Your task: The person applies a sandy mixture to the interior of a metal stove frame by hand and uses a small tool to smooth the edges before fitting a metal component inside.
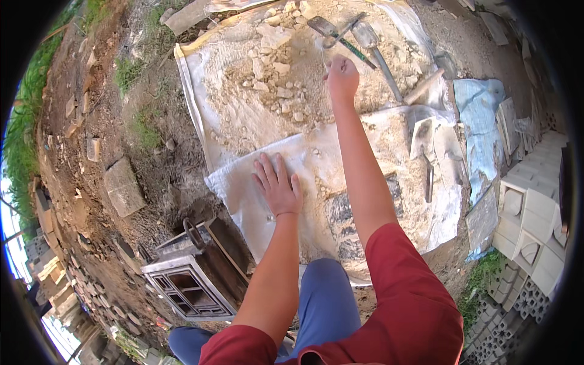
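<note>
My left hand (278,184) lies flat with fingers spread on a white woven sack (249,198) dusted with tan powder. Farther off, my right hand (342,76) is closed above a bed of crumbly tan clay (283,67); whatever its fingers hold, if anything, is hidden. Just beyond that hand lies a small trowel (322,26) with a dark green handle, crossed by another thin tool. To their right is a second trowel (366,35) with a long grey handle. A short wooden stick (424,86) rests near the end of that handle.
Near my left forearm stands a metal mould frame (194,289) with a grid face. A flat-bladed tool (421,139) lies on the sack at right. Blue sheeting (477,115) and stacked pale hollow blocks (529,213) stand farther right. A stone slab (124,187) lies on the dirt at left.
</note>
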Demonstrator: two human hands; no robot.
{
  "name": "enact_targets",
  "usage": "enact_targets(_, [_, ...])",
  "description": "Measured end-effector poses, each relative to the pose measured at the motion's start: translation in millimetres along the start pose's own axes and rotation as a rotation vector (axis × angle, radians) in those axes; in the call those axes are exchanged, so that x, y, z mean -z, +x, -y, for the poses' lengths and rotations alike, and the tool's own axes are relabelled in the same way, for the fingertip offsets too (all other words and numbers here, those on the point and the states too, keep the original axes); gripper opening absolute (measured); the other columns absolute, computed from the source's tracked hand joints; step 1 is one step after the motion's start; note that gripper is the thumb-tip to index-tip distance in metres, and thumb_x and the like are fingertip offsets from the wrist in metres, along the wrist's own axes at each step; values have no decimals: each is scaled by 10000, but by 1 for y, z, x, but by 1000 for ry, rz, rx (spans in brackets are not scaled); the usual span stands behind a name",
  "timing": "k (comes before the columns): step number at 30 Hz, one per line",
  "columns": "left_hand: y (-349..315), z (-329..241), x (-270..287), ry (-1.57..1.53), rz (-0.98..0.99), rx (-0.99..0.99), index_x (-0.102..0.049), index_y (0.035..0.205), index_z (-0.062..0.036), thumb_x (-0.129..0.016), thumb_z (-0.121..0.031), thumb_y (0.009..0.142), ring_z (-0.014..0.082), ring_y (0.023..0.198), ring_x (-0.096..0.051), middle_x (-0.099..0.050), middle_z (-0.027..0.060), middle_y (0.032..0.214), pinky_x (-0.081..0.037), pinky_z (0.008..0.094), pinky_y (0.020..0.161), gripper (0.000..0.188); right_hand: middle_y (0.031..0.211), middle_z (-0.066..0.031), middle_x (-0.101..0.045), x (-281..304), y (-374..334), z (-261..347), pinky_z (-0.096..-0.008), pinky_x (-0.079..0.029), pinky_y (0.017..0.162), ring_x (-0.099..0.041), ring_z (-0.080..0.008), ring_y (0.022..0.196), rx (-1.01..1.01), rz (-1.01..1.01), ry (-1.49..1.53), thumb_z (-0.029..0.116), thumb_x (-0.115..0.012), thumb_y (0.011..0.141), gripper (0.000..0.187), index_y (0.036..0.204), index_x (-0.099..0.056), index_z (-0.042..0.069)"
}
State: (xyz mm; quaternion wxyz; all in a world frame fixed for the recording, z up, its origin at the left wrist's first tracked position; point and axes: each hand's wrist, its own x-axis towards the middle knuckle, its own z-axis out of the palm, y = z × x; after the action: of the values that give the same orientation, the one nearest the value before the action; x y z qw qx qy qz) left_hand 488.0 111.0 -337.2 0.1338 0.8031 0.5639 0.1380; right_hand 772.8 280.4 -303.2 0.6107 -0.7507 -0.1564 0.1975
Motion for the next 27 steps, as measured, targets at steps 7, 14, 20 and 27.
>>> enact_targets(7, [-2, -3, -1, -5, 21, 45, -398, 1612, -126, -435, -439, 1032, 459, 1589, -141, -205, 205, 1726, -87, 628, 1271, 660, 872, -204, -762, -57, 104, -33, -484, -563, 785, -745, -338, 851, -89, -207, -280, 421, -686, 923, 447, 938, -763, -19])
enact_targets(14, [4, -5, 0, -38, 36, 70, -410, 1611, -177, -459, -450, 1020, 444, 1592, -153, -213, 186, 1728, -90, 617, 1276, 653, 632, -20, -555, -17, 141, -25, -326, -413, 452, -493, -138, 482, -115, 177, -115, 279, -708, 949, 312, 740, -626, 63])
enact_targets(20, [0, 1, 0, -98, -18, 55, -382, 1620, -191, -520, -388, 996, 394, 1608, -127, -182, 161, 1739, -92, 586, 1291, 668, 770, -40, -567, 69, 13, 27, -390, -513, 706, -568, -198, 711, -366, 670, 678, 233, -565, 1029, 254, 823, -549, 84])
enact_targets(27, [-46, 26, 110, -826, 28, 77, -591, 1438, -54, -490, -304, 1097, 337, 1533, -354, -429, 197, 1619, -250, 499, 1252, 434, 1017, -130, -701, 166, -307, 116, -342, -611, 846, -702, -217, 905, -557, 835, 770, 206, -458, 1111, 248, 981, -590, 40])
